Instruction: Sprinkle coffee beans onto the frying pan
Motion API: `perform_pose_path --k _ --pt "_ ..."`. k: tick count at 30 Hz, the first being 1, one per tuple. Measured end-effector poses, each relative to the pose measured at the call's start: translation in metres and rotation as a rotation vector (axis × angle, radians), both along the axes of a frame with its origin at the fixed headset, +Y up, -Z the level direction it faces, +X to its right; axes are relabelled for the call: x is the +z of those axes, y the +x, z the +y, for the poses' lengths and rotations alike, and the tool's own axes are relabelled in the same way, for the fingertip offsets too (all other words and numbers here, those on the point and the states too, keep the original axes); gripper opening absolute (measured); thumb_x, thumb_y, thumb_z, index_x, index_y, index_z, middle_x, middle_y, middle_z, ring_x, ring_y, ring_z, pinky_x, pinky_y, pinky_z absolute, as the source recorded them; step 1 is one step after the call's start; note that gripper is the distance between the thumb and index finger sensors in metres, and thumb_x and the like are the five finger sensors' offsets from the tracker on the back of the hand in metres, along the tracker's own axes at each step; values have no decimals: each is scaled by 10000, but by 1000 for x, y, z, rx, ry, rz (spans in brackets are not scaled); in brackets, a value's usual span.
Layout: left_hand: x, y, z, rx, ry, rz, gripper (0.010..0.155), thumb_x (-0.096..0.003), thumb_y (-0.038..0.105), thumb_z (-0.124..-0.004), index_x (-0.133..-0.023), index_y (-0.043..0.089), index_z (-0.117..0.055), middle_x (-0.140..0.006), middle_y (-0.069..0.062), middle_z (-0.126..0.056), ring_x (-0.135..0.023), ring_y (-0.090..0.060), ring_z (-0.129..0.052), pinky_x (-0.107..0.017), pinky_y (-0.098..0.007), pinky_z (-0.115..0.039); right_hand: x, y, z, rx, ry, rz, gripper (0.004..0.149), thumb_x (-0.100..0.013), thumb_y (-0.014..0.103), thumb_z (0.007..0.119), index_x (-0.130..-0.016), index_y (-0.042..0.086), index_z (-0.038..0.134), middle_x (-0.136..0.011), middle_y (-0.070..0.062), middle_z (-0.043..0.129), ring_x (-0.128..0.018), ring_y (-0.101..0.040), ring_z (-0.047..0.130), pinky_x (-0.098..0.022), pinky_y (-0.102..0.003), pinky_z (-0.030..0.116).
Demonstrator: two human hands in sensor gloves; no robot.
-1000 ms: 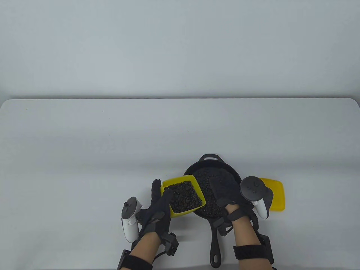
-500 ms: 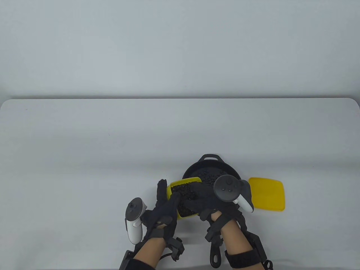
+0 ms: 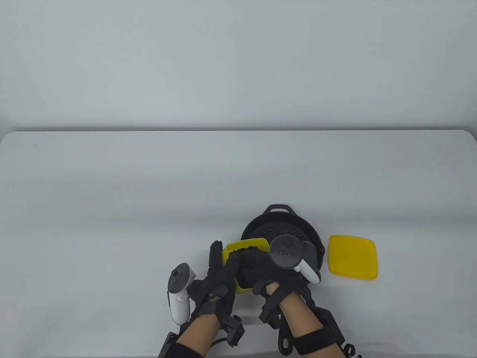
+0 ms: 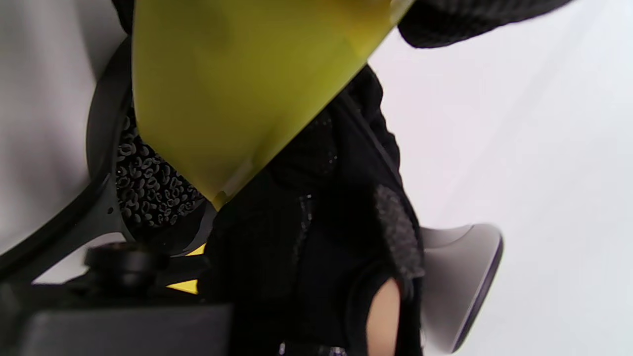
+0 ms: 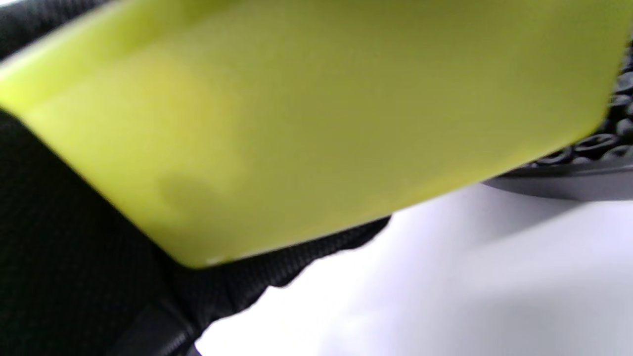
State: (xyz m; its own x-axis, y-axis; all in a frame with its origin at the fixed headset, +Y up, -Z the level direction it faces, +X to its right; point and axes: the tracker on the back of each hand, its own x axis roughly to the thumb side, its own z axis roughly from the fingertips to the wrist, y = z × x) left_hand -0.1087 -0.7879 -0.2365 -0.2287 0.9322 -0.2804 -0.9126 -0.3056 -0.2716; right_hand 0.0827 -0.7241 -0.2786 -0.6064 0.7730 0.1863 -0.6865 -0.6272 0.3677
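Observation:
A yellow container [image 3: 249, 245] of coffee beans [image 3: 243, 253] is gripped by my left hand [image 3: 219, 276] at its left side, held above the table at the left edge of the black frying pan [image 3: 256, 224]. My right hand [image 3: 261, 269] reaches down into the container and covers most of its beans; its fingertips are hidden. The pan holds a layer of beans [image 3: 282, 229]. In the left wrist view the container's underside [image 4: 237, 89] hangs over the pan's beans [image 4: 148, 183]. In the right wrist view the container wall [image 5: 316, 113] fills the frame, with the pan's beans [image 5: 596, 142] at the right.
A yellow lid [image 3: 353, 257] lies flat on the table to the right of the pan. The pan's long handle [image 3: 285, 341] points toward the near table edge, under my right wrist. A small loop handle [image 3: 277, 207] is at the pan's far side.
My right hand has moved left from over the pan into the yellow container. My left hand and the container have shifted slightly right, and the lid is now uncovered.

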Motion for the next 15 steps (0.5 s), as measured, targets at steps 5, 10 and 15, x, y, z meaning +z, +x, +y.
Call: perform_pose_path --k 5,10,15 --pt "-2 0 -3 18 -9 -4 798 -588 601 -623 -1041 377 -6 -1023 -245 -294 -911 -489 -593 -670 -516 -668 -1 10 -4 -118 -17 -89 378 -519 199 847 -872 68 816 -859 -264 786 -509 -380 1001 -313 -200 967" --pt "-3 -4 -5 39 -27 -2 798 -584 607 -615 -1042 375 -4 -1026 -241 -304 -911 -483 -604 -670 -507 -675 -1 21 -9 -344 -80 -179 375 -532 207 835 -880 74 802 -869 -255 773 -528 -373 993 -330 -194 963" --pt "-6 -6 -8 55 -46 12 800 -584 609 -612 -1040 377 3 -1030 -237 -298 -911 -483 -608 -674 -505 -672 -6 40 -9 -485 -110 -247 375 -543 223 826 -888 82 791 -870 -239 772 -538 -354 996 -339 -178 966"
